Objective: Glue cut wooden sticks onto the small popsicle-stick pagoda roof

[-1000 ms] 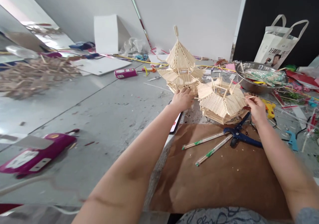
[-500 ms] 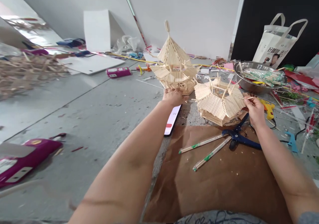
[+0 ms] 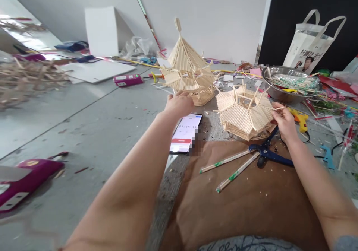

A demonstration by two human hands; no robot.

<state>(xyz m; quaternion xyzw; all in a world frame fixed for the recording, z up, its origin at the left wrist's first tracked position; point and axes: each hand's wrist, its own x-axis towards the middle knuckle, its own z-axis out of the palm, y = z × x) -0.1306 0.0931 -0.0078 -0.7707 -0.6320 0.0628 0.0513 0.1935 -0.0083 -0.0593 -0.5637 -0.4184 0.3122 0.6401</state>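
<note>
A tall pagoda model (image 3: pixel 187 70) made of thin wooden sticks stands on the grey floor, tilted slightly. My left hand (image 3: pixel 179 104) grips its base at the near left side. To its right sits a low stick-built roof section (image 3: pixel 244 111). My right hand (image 3: pixel 285 121) rests against that section's right edge and pinches a thin wooden stick (image 3: pixel 277 108) between thumb and fingers. A phone (image 3: pixel 186 132) with a lit timer screen lies on the floor just beneath my left wrist.
Blue pliers (image 3: pixel 268 152) and two wrapped chopstick pairs (image 3: pixel 232 165) lie on brown cardboard (image 3: pixel 251 202). A metal bowl (image 3: pixel 289 83) of sticks, a yellow glue gun (image 3: pixel 299 118) and a white bag (image 3: pixel 313 46) are at right. Magenta boxes (image 3: pixel 25 176) and a stick pile (image 3: pixel 28 79) lie left.
My left hand has dragged the tall pagoda leftward and away from the roof section, uncovering the phone's screen. My right hand stays at the roof section with its stick.
</note>
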